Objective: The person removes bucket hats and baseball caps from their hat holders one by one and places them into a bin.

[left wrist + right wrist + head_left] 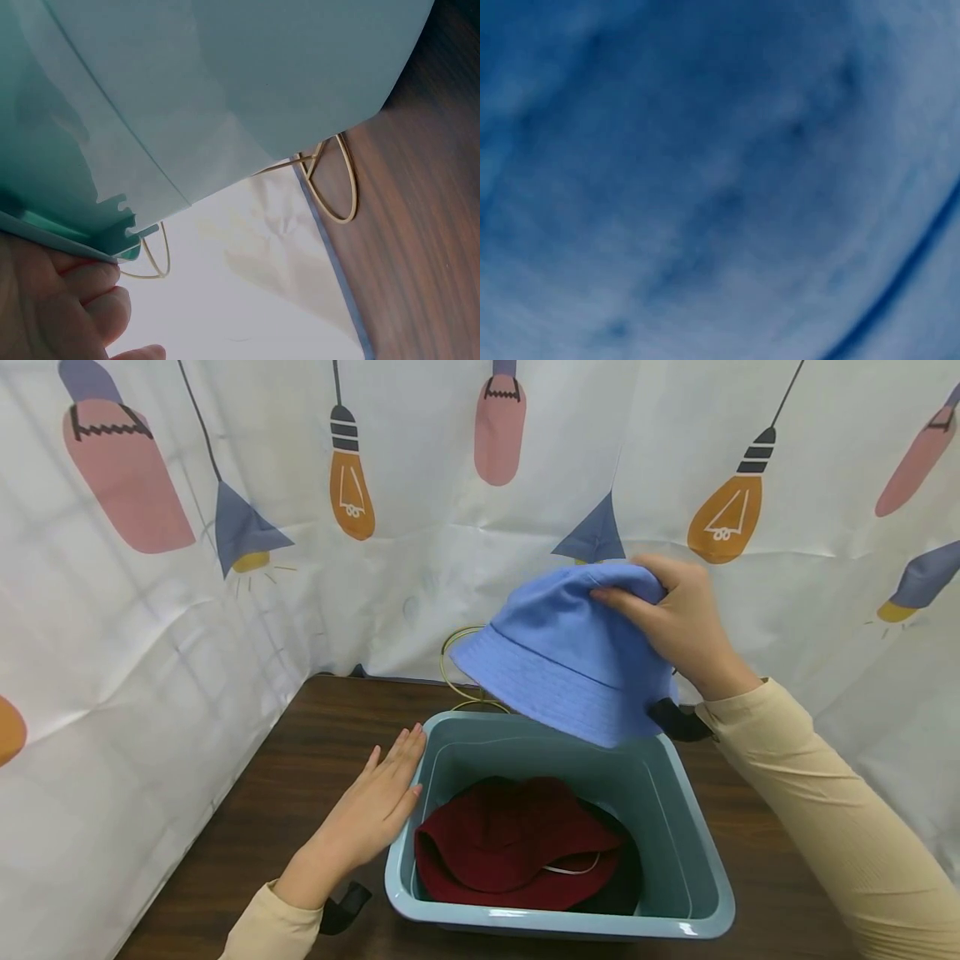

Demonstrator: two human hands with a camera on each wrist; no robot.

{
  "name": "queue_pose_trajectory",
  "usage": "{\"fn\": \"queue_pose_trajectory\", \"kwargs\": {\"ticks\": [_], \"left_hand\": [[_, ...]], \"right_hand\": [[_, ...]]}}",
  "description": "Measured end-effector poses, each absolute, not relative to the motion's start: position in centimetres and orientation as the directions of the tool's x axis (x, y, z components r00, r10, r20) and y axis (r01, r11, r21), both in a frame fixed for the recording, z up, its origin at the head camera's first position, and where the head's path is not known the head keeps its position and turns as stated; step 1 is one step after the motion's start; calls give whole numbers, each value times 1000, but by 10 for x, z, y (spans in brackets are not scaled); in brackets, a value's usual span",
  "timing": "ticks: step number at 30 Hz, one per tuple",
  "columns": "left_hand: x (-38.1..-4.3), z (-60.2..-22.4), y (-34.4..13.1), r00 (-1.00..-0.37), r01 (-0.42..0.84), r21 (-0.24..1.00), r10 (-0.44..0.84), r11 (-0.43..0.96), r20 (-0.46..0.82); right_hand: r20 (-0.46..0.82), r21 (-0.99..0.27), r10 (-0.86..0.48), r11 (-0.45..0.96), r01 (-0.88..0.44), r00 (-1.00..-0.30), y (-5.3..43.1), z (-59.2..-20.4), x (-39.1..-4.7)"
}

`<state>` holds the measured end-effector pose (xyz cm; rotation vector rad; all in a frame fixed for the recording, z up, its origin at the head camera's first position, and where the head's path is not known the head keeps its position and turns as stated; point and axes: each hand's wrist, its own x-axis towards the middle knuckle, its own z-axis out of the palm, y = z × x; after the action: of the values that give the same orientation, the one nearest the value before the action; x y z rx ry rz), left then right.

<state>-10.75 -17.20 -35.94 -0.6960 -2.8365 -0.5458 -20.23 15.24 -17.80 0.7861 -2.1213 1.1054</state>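
A light blue bucket hat (562,652) hangs brim down above the back of a teal plastic bin (708,877). My right hand (675,618) pinches its crown between thumb and fingers. Blurred blue cloth (705,150) fills the right wrist view. Inside the bin lies a dark red hat (502,843) with a thin pale cord, over a darker item (630,868) whose kind I cannot make out. With fingers straight, my left hand (367,810) rests against the bin's left rim; in the left wrist view its fingers (94,281) touch the rim from outside.
Behind the bin stands a gold wire item (450,668), partly hidden by the blue hat. The bin sits on a dark wooden table (255,835). A white curtain printed with lamps and bulbs (420,585) hangs along the back and left.
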Motion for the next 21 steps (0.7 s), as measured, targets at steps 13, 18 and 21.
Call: {"fn": "queue_pose_trajectory", "kwargs": {"ticks": [13,18,21], "left_hand": [[-106,-359,-172,-873,481,312,415,819,255],[-106,-358,-172,-875,480,319,417,817,247],[-106,-358,-172,-875,479,320,418,818,242]], "right_hand": [[631,-569,-272,474,-672,-726,159,-185,-172],[543,-584,-334,510,-632,-771,163,-191,-158],[475,-605,-390,506,-614,-789,166,-196,-152]]}}
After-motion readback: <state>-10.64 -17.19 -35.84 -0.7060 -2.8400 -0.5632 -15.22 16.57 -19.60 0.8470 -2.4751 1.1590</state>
